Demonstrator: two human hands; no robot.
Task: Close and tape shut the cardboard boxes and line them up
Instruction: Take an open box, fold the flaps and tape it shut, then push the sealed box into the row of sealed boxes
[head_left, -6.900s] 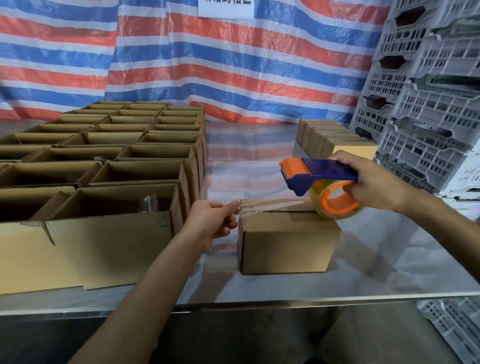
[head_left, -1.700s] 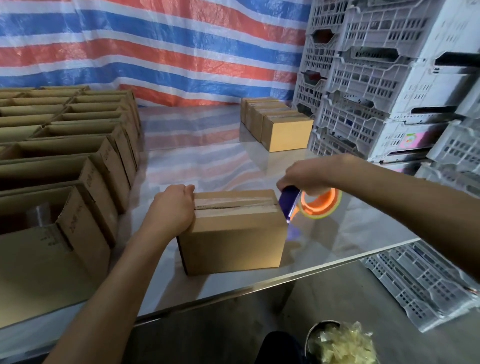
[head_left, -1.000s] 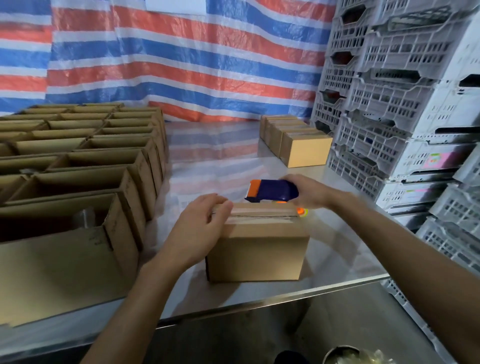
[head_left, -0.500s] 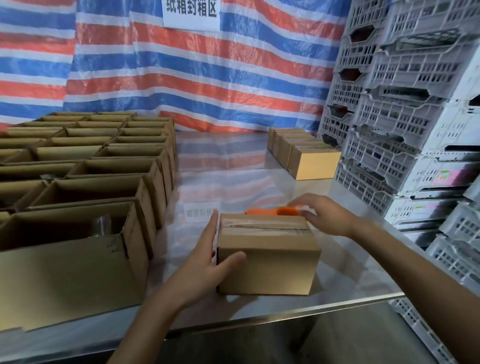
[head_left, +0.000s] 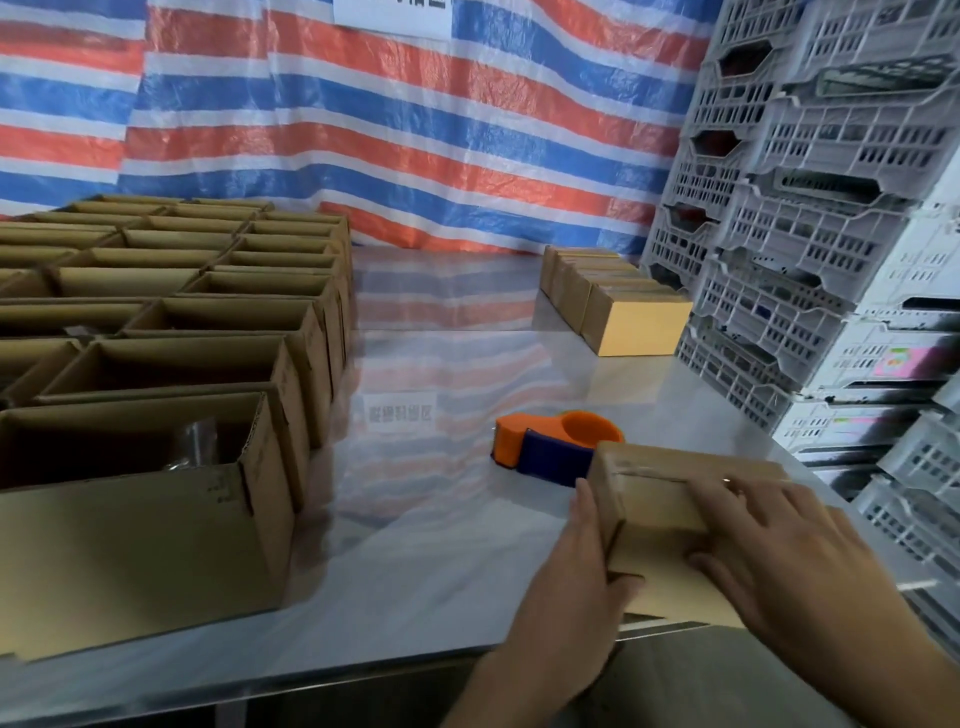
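Observation:
A small cardboard box (head_left: 654, 514), closed with clear tape along its top seam, is at the table's front right, tilted and reaching past the front edge. My left hand (head_left: 566, 597) holds its left side, with the thumb round the front corner. My right hand (head_left: 789, 561) lies over its top right with fingers spread and the thumb on the front face. The orange and blue tape dispenser (head_left: 550, 447) lies on the table just behind the box, with no hand on it. A row of closed boxes (head_left: 634, 327) stands at the far right of the table.
Several open cardboard boxes (head_left: 171, 374) fill the left half of the shiny metal table (head_left: 431, 545) in rows. Stacked grey plastic crates (head_left: 810, 208) wall off the right side. A striped tarp (head_left: 415, 130) hangs behind.
My right hand has let go of the tape dispenser, which now lies on the table. Both hands have taken hold of the taped box and moved it right, toward the front edge.

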